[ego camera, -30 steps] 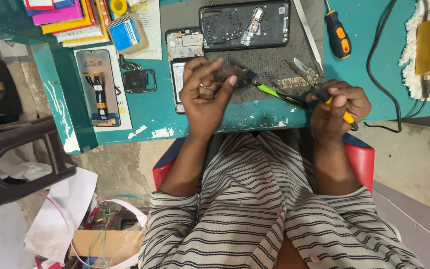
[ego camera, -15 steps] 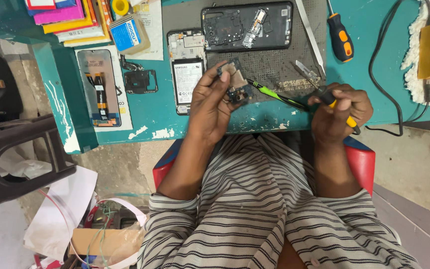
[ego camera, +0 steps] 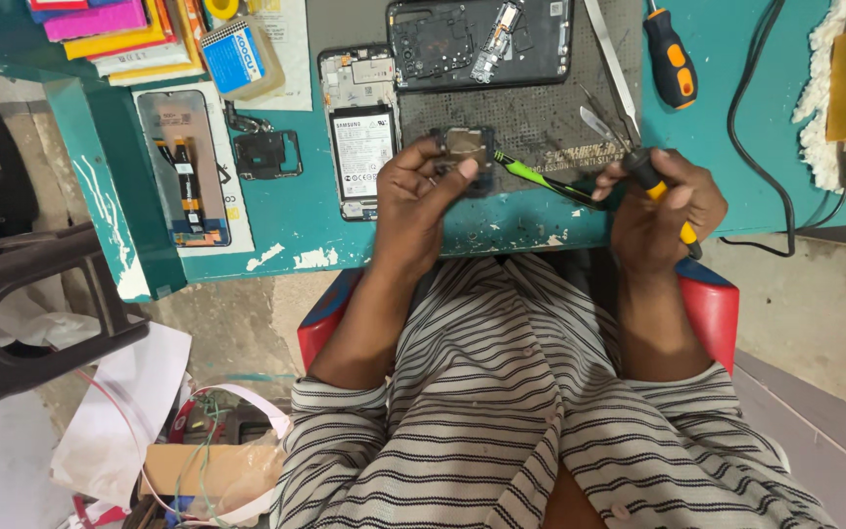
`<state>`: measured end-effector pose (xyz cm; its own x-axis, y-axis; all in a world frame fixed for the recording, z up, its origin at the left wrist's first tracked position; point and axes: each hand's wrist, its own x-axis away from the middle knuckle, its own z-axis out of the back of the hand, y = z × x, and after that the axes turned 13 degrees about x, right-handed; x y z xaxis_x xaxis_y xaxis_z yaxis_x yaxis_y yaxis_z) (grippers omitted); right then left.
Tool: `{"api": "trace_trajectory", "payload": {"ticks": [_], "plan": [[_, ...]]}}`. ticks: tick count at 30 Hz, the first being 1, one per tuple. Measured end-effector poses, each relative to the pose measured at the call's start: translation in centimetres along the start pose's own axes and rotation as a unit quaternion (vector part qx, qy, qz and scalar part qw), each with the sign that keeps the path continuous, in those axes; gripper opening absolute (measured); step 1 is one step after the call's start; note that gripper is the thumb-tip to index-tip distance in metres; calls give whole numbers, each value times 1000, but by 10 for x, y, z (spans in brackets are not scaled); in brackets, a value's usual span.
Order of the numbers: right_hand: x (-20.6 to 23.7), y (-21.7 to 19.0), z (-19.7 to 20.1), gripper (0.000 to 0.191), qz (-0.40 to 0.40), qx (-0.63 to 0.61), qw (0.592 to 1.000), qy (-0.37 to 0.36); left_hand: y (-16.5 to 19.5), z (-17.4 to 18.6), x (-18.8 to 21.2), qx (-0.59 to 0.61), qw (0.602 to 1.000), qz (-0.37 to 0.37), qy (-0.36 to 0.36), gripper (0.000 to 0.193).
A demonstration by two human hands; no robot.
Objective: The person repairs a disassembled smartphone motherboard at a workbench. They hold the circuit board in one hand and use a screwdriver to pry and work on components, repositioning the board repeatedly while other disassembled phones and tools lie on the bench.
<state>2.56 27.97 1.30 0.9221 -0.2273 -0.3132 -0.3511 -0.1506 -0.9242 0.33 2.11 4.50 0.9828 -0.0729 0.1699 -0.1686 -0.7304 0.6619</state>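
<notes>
Screwdriver (ego camera: 660, 191) gripped in right hand (ego camera: 663, 211) points leftward toward small part (ego camera: 466, 149) pinched by left hand (ego camera: 413, 201).

Teal table (ego camera: 286, 230); black-and-white striped shirt (ego camera: 501, 392); orange-handled screwdriver (ego camera: 671, 61)

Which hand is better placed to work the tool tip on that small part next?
Right, probably. The right hand grips the screwdriver beside the green tool that points at the small part, which the left hand holds pinched above the mat.
</notes>
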Motion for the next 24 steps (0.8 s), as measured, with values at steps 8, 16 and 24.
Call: {"api": "trace_trajectory", "payload": {"ticks": [8, 16, 24], "plan": [[11, 9, 10, 32, 2, 40, 999, 12, -20, 1, 2, -101, 992, -70, -6, 19], [24, 15, 19, 32, -30, -1, 998, 48, -19, -3, 13, -242, 962, -125, -34, 45], [4, -23, -2, 39, -26, -68, 991, 116, 8, -45, 5, -611, 729, -305, -42, 60]]}}
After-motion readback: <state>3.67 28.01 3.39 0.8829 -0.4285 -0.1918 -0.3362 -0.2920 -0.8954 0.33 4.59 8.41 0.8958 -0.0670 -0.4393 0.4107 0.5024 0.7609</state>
